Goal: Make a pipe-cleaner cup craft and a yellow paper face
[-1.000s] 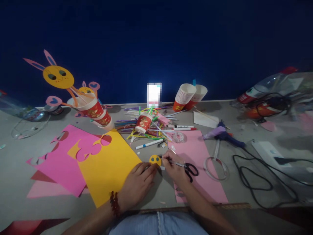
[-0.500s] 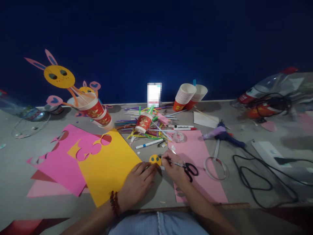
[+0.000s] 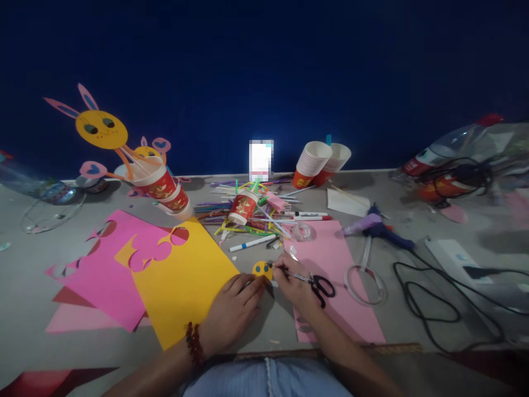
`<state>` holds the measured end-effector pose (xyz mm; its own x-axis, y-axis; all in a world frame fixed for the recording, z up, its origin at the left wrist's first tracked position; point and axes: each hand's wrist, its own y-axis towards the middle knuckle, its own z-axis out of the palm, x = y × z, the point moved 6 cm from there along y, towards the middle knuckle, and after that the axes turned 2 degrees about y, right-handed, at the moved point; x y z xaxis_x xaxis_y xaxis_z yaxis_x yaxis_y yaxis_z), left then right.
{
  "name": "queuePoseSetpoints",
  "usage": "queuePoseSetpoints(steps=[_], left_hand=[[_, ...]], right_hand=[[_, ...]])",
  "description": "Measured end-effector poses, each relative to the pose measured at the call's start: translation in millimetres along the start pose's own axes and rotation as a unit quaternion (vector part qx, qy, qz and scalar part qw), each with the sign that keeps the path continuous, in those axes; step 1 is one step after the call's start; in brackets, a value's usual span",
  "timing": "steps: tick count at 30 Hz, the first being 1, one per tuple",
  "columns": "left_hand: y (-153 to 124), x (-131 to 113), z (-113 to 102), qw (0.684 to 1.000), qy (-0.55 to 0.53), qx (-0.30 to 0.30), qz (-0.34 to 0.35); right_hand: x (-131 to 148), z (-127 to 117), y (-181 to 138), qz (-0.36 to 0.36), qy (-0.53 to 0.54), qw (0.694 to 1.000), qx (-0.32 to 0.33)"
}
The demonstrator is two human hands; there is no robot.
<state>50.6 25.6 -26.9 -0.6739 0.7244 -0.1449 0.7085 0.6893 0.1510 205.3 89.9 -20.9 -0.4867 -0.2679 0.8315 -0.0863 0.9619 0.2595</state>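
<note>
A small yellow paper disc (image 3: 260,267) with two dark blue eye dots lies flat on the table in front of me. My left hand (image 3: 235,300) rests palm down, fingers stretched out and fingertips pressing on the disc's near edge. My right hand (image 3: 294,281) is closed in a writing grip round a thin marker pen (image 3: 300,277). Its tip touches, or hovers just over, the disc's right side by one eye. Black-handled scissors (image 3: 326,288) lie beside my right hand on a pink sheet (image 3: 343,314). The yellow sheet (image 3: 177,298) is partly under my left hand.
Magenta paper (image 3: 111,275) with cut-outs lies left, near a bunny-faced figure (image 3: 101,129) in stacked red cups (image 3: 159,187). Pipe cleaners, a capped marker (image 3: 252,243) and a tipped cup (image 3: 243,207) lie ahead. A glue gun (image 3: 380,229), tape ring (image 3: 366,284) and black cable (image 3: 430,320) are right.
Almost nothing differs. Both hands, the marker pen and the disc stay in practically the same place.
</note>
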Motion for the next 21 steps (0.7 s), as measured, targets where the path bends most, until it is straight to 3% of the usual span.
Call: queuePoseSetpoints(steps=[9, 21], left_hand=[[-0.6, 0.5, 1.5, 1.0, -0.011, 0.004, -0.006], [-0.9, 0.4, 1.4, 1.0, -0.004, 0.0, -0.006]], right_hand=[[-4.7, -1.6, -1.3, 0.014, 0.027, 0.999, -0.011], [5.2, 1.5, 1.8, -0.025, 0.011, 1.0, 0.012]])
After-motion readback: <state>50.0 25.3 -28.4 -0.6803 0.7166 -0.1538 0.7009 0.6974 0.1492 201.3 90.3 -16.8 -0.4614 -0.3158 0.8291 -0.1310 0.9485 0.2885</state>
